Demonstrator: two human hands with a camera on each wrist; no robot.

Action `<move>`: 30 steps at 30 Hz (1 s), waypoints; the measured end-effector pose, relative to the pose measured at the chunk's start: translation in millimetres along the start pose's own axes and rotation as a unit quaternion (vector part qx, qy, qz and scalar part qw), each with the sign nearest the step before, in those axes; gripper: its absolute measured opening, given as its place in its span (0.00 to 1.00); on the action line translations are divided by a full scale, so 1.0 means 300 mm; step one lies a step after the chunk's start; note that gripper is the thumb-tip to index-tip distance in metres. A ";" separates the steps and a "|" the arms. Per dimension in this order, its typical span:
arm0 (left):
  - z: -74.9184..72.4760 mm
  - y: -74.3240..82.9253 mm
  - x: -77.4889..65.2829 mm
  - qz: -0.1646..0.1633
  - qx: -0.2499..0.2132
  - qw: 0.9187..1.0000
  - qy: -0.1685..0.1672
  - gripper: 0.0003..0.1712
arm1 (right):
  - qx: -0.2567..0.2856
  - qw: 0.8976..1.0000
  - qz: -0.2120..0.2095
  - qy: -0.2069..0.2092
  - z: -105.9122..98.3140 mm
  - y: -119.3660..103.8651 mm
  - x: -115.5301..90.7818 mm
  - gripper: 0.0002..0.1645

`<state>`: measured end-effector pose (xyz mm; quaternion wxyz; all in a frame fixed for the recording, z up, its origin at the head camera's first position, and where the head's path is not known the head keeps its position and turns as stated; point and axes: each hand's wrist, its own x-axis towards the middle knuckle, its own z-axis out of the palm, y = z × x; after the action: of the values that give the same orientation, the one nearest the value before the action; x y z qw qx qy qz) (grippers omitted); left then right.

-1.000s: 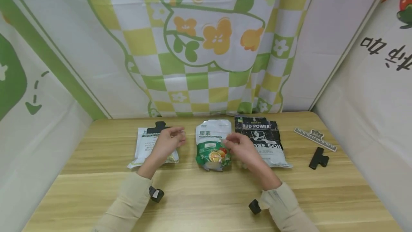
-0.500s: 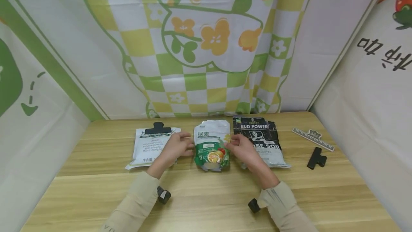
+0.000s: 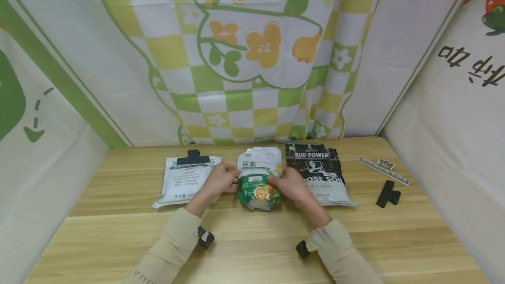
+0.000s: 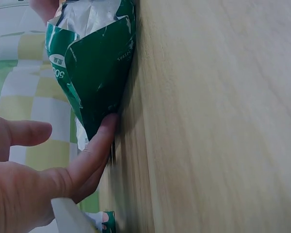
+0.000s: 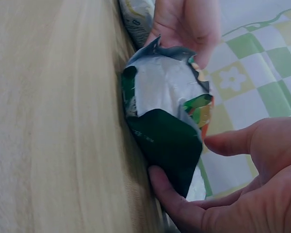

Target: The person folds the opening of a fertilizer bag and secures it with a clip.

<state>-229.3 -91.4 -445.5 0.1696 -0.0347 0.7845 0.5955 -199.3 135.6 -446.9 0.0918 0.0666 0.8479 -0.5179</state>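
Note:
A green-and-white urea pouch [image 3: 259, 189] with fruit printed on it lies on the table between both hands. Its folded bottom end shows in the right wrist view, silvery inside dark green flaps. My left hand [image 3: 222, 182] touches the pouch's left side with extended fingers; in the left wrist view the thumb stands off from it. At the right edge, my right hand [image 3: 292, 184] pinches the pouch, thumb on the printed front and fingers along the table side. Part of a white bag [image 3: 183, 183] with a black clip [image 3: 193, 157] is hidden behind the left hand.
On the right, close to the pouch, lies a black-and-silver BUD POWER bag [image 3: 321, 172]. Farther right are a long white clip [image 3: 384, 170] and another black clip [image 3: 388, 193]. A printed curtain [image 3: 252, 100] hangs behind the wooden table [image 3: 252, 249].
My left hand has moved right, from over the white bag to the pouch's side. The right hand has shifted slightly left, its thumb farther onto the pouch's front.

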 end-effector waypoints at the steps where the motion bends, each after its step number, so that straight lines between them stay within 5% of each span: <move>1: 0.002 0.001 0.001 0.000 0.000 1.000 0.001 0.29 | -0.005 1.000 0.001 0.005 0.003 -0.001 0.003 0.19; 8: 0.011 0.007 0.005 -0.004 -0.015 1.000 0.006 0.26 | -0.057 0.998 -0.003 0.028 0.012 -0.003 0.022 0.17; 30: 0.028 0.001 0.011 -0.018 -0.012 1.000 0.002 0.20 | -0.038 0.998 0.008 0.039 0.024 -0.001 0.018 0.17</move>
<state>-230.6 -82.9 -448.2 0.1784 -0.0516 0.7771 0.6014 -204.1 129.2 -451.1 0.0653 0.0901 0.8695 -0.4812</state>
